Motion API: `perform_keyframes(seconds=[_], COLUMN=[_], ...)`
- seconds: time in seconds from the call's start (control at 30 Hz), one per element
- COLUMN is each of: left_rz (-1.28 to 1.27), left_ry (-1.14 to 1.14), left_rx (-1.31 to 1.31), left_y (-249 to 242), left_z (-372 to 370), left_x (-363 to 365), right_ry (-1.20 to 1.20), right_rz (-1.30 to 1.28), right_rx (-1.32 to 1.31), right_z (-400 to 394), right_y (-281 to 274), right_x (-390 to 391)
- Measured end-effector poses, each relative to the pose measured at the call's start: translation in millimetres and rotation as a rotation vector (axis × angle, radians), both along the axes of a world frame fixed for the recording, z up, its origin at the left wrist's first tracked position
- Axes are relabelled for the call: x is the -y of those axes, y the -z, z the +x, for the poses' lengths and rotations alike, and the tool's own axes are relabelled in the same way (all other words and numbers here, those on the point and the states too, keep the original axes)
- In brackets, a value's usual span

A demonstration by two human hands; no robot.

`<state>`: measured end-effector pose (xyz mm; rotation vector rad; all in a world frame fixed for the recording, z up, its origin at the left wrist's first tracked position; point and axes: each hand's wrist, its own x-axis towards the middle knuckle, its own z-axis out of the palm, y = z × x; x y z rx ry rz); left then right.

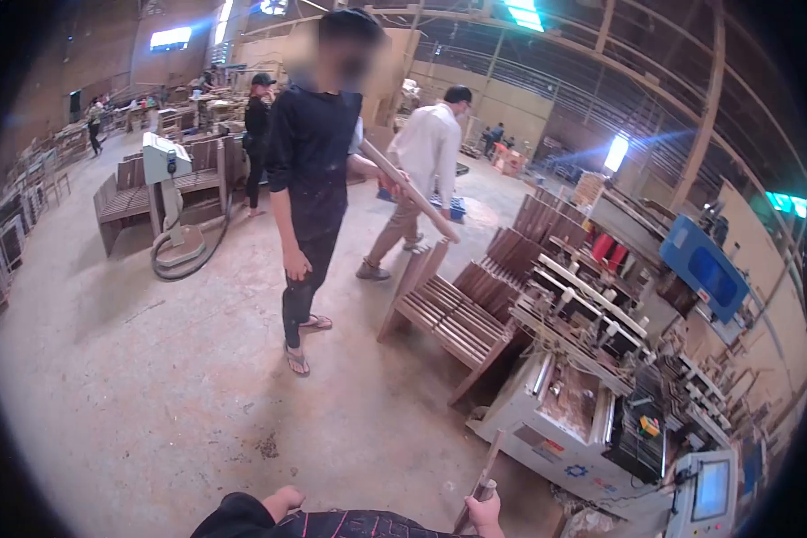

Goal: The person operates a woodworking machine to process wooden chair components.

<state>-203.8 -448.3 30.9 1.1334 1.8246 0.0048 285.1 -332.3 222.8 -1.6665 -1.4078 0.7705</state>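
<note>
My right hand (485, 513) sits at the bottom edge, closed around the lower end of a thin wooden stick (484, 475) that points up toward the grey woodworking machine (560, 421). My left hand (283, 500) rests at the bottom left by my dark sleeve, fingers curled, with nothing visible in it. A person in black (312, 170) stands a few steps ahead on the concrete floor, holding a long wooden slat (412, 193) at an angle.
Wooden slatted frames (453, 314) lean beside the machine on the right. A control screen (710, 489) sits at the bottom right. A person in a white shirt (421, 170) walks away behind. A small machine with a hose (170, 215) and stacked furniture stand at left.
</note>
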Motion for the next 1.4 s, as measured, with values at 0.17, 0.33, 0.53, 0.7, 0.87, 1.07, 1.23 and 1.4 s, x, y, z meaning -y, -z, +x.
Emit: perform_keyframes(seconds=[0.17,0.33,0.53,0.7,0.87,1.07,1.23,1.4], left_rz=[-0.033,-0.089,-0.122,-0.049,0.206,0.615,0.643,1.013], left_ry=[-0.471,-0.295,-0.112,-0.776,-1.562,-1.098,-0.722,-0.532], left_rx=[0.029,-0.240,-0.139,0.343,0.897,2.346,2.391,2.106], left_y=[11,3,-5,15,-79,-185,-261,-369], left_z=[-45,-31,17,79,138,212,230,219], left_x=[53,112,113,36,-73,-111,-134,-177], right_ry=[-0.153,-0.254,-0.426,-0.666,-0.614,-0.638,-0.047,-0.147], right_rz=[-0.172,-0.243,-0.287,-0.367,-0.144,0.626,0.709,0.660], right_rx=[0.092,0.028,-0.204,-0.471,-0.751,-0.779,-0.925,-1.212], right_z=[-40,-71,-4,26,107,241,284,288], right_y=[6,25,-117,-263,-332,-267,-198,-179], right_x=[-32,-29,13,38,60,42,22,-33])
